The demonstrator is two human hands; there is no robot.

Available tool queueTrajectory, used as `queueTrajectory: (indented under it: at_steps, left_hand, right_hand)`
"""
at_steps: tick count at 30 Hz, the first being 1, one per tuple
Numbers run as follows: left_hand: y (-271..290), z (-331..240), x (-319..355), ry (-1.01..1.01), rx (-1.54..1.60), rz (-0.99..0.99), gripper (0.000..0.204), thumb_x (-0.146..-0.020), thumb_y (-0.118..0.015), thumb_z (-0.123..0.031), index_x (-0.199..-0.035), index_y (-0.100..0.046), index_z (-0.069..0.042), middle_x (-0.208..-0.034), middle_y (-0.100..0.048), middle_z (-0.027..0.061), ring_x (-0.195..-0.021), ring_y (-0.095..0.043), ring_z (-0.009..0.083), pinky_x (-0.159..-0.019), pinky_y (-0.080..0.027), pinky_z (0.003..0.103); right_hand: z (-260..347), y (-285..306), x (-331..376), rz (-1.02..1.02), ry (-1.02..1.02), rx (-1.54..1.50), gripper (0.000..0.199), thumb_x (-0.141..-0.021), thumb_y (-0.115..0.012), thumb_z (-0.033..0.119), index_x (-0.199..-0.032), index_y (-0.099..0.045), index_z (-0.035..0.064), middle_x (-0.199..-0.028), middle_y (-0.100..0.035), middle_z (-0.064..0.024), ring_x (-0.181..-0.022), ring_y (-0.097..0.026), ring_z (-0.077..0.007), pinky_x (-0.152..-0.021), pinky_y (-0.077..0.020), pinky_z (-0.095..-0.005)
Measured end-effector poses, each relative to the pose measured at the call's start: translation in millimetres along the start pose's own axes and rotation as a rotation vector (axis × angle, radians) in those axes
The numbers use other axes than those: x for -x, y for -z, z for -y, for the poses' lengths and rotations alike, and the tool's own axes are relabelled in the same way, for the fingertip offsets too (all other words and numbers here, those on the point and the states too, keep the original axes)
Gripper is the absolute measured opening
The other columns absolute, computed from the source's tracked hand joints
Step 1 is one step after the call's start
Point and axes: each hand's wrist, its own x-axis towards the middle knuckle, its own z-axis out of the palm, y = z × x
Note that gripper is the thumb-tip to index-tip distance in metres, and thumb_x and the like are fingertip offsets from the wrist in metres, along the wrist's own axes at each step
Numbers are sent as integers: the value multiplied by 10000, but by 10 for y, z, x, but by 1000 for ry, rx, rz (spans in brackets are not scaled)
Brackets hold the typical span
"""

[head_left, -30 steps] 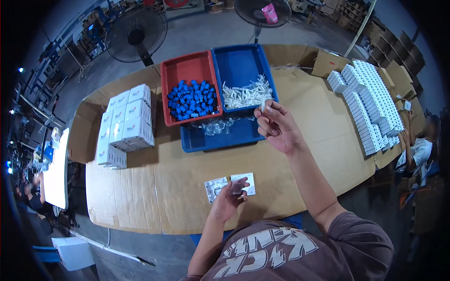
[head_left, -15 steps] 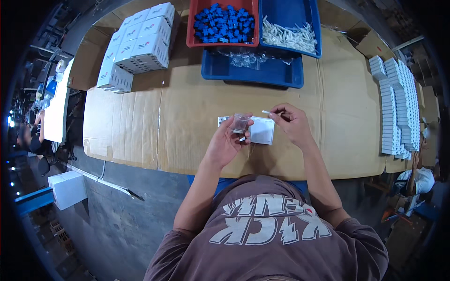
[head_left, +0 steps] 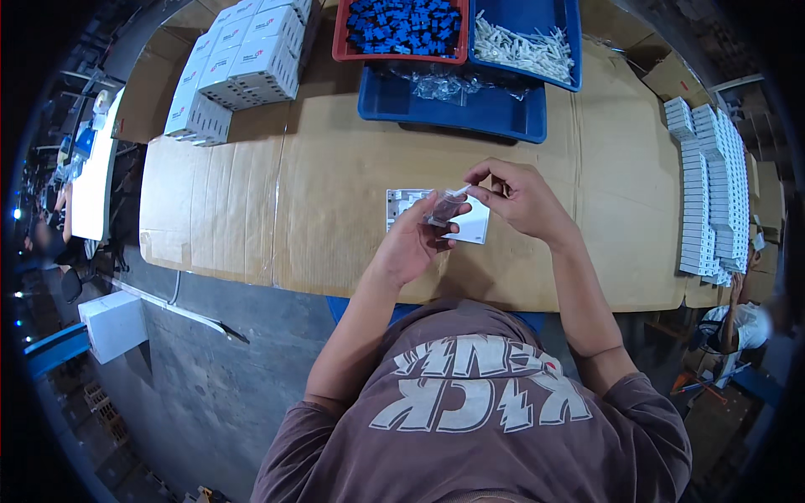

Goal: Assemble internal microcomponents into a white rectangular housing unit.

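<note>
Around the white card [head_left: 470,225] the cardboard-covered bench [head_left: 335,168] lies open to its left, right and far side. Farther beyond it the blue tray [head_left: 453,105] blocks the way, with the red bin [head_left: 401,27] behind. Stacked white boxes [head_left: 239,63] stand far left of the card, and rows of small white boxes [head_left: 708,193] far right.

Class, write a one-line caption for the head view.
Both hands, left hand and right hand, hold a small clear bag over a cardboard-covered table.

table cover [head_left: 335,168]: I saw matt brown cardboard
small bag [head_left: 444,205]: glossy clear plastic
trays [head_left: 503,117]: smooth plastic
</note>
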Motion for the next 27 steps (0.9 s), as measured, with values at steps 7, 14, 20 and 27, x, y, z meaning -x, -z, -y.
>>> queueTrajectory:
  at_steps: [7, 14, 20, 27]
  left_hand:
    - [5, -43, 58, 20, -51, -27, 420, -1095, -526, -410, -1330, -625, -77, -1176, -754, 94, -882, -669, 161, -772, -556, 354]
    - [31, -31, 74, 7, -68, -22, 420, -1107, -502, -415, -1330, -620, -79, -1159, -751, 82, -891, -672, 156, -766, -559, 352]
    - [67, -6, 43, 8, -74, 0, 410, -1096, -547, -403, -1310, -624, -62, -1141, -742, 90, -907, -682, 160, -762, -566, 343]
    - [213, 83, 22, -13, -47, 41, 337, -1101, -552, -353, -1288, -628, -83, -1122, -736, 101, -940, -700, 178, -748, -581, 339]
  right_hand:
    - [-88, 0, -152, 111, 118, -61, 139, -927, -767, 100, -1059, -768, 56, -867, -701, -11, -673, -477, -97, -595, -382, -282]
    - [139, 14, -237, 252, -29, 31, 167, -916, -757, 127, -1057, -765, 37, -944, -732, -62, -833, -628, -167, -728, -480, -303]
    - [8, -5, -370, 417, 75, -32, 197, -915, -755, 159, -1076, -775, 47, -1168, -724, -80, -961, -665, -186, -863, -500, -319]
    - [-252, -77, -454, 704, -8, -164, 272, -1052, -642, 230, -1152, -766, 10, -1459, -631, -109, -1176, -631, -184, -974, -507, -332]
